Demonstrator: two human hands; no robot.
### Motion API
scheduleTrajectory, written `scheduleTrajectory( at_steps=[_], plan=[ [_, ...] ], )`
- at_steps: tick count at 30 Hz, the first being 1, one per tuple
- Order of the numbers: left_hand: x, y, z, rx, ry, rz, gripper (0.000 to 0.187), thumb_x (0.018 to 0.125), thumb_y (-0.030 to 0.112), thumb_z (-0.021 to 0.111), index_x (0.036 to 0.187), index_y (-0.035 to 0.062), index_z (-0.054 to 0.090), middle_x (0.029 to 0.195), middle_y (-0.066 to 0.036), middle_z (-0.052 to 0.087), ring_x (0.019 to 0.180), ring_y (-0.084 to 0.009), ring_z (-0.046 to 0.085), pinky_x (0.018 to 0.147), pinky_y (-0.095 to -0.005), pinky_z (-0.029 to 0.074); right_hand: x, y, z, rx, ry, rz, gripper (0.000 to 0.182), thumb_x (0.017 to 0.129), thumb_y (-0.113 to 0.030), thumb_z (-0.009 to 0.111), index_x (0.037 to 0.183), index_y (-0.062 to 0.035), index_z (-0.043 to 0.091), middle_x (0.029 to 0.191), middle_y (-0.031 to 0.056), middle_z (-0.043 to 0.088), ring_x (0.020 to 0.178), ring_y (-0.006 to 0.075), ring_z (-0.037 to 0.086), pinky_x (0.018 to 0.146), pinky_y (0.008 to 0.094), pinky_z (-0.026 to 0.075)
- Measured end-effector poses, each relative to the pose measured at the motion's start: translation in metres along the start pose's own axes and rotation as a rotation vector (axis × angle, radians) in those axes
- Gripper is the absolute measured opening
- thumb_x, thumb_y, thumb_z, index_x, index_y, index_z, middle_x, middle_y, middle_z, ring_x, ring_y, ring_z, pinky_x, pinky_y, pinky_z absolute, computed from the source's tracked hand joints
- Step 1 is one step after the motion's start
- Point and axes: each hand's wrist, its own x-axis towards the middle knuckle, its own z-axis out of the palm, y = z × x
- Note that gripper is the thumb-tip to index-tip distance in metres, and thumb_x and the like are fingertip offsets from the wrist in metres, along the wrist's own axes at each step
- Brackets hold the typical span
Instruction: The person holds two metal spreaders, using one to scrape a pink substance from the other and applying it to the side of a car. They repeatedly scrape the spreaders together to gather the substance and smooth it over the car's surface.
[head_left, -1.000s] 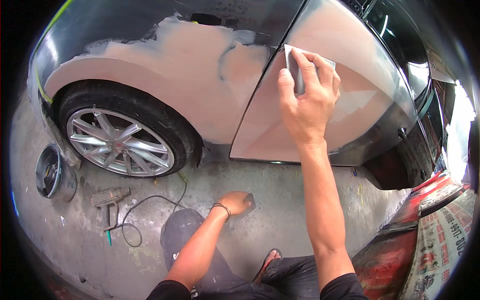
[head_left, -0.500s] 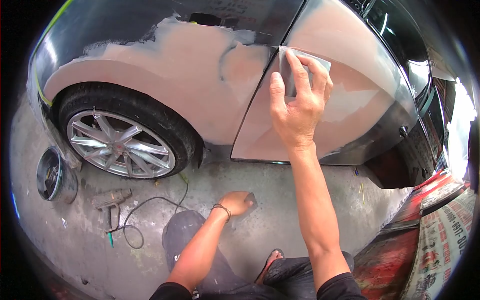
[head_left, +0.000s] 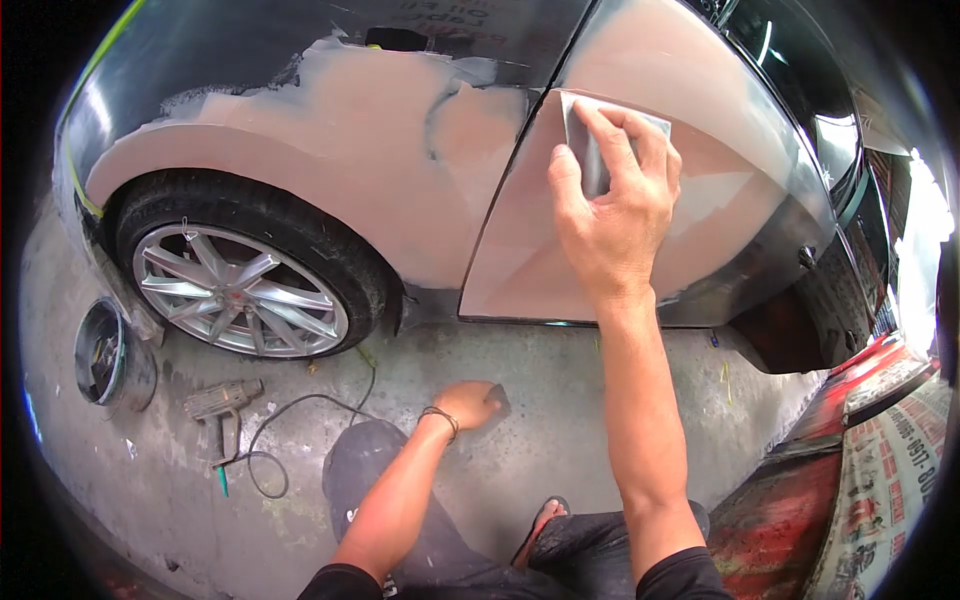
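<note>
The car's rear side carries broad pinkish-beige filler (head_left: pixel 350 140), spread over the quarter panel and the door (head_left: pixel 530 250). Against the door, just right of the door gap, my right hand (head_left: pixel 620 210) presses a thin, flat grey sheet (head_left: pixel 592 170). Its fingers lie across the sheet and the thumb is at the left side; what kind of sheet or pad it is, I cannot make out. Down by my knee, my left hand (head_left: pixel 465 405) is closed around a small dark flat piece (head_left: pixel 501 398), mostly hidden by the fingers.
A silver-spoked wheel (head_left: pixel 240 290) stands at left. On the concrete floor (head_left: pixel 560 420) lie a heat gun (head_left: pixel 222 405) and its cable (head_left: pixel 285 408), near a dark bucket (head_left: pixel 110 350). Printed tarpaulin sheeting (head_left: pixel 890 480) borders the right side. My sandalled foot (head_left: pixel 545 525) is below.
My right hand and the grey sheet have shifted slightly right along the door. My left hand stays almost where it was, still around the dark piece.
</note>
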Motion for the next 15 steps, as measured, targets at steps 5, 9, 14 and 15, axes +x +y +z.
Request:
scheduleTrajectory(
  at_steps=[5, 9, 14, 15],
  plan=[
    [-0.001, 0.002, 0.008, -0.013, 0.051, 0.014, 0.048, 0.104, 0.039, 0.066, 0.137, 0.0042, 0.072, 0.139, -0.023, 0.074, 0.131, -0.0438, 0.068, 0.112, -0.0539, 0.053, -0.005, 0.004, 0.005, -0.029, -0.048, -0.021, 0.039, 0.087, -0.022, 0.081, 0.126, -0.0178, 0.081, 0.133, 0.0026, 0.069, 0.127, 0.0312, 0.06, 0.116, 0.0532, 0.043],
    [0.0, 0.003, 0.009, -0.006, 0.047, 0.025, 0.049, 0.104, 0.038, 0.066, 0.138, 0.0039, 0.072, 0.139, -0.024, 0.074, 0.131, -0.0442, 0.068, 0.112, -0.0536, 0.053, -0.005, -0.001, -0.003, -0.036, -0.08, 0.012, 0.035, 0.086, -0.022, 0.08, 0.12, -0.0176, 0.083, 0.129, 0.0017, 0.071, 0.126, 0.0304, 0.061, 0.116, 0.0525, 0.043],
    [0.001, -0.004, 0.01, -0.026, 0.074, 0.034, 0.048, 0.104, 0.038, 0.066, 0.138, 0.0041, 0.072, 0.138, -0.024, 0.074, 0.132, -0.0448, 0.068, 0.112, -0.0532, 0.053, 0.016, -0.001, -0.006, -0.062, -0.012, -0.065, 0.034, 0.086, -0.023, 0.08, 0.119, -0.0174, 0.084, 0.128, 0.0015, 0.071, 0.127, 0.0292, 0.061, 0.115, 0.0535, 0.043],
    [0.001, -0.005, 0.011, -0.026, 0.084, 0.035, 0.048, 0.104, 0.038, 0.066, 0.137, 0.0041, 0.072, 0.138, -0.024, 0.074, 0.132, -0.0448, 0.068, 0.112, -0.0532, 0.053, 0.018, -0.001, -0.005, -0.062, -0.002, -0.076, 0.034, 0.086, -0.023, 0.08, 0.119, -0.0173, 0.084, 0.128, 0.0014, 0.071, 0.127, 0.0291, 0.061, 0.115, 0.0537, 0.043]
  ],
)
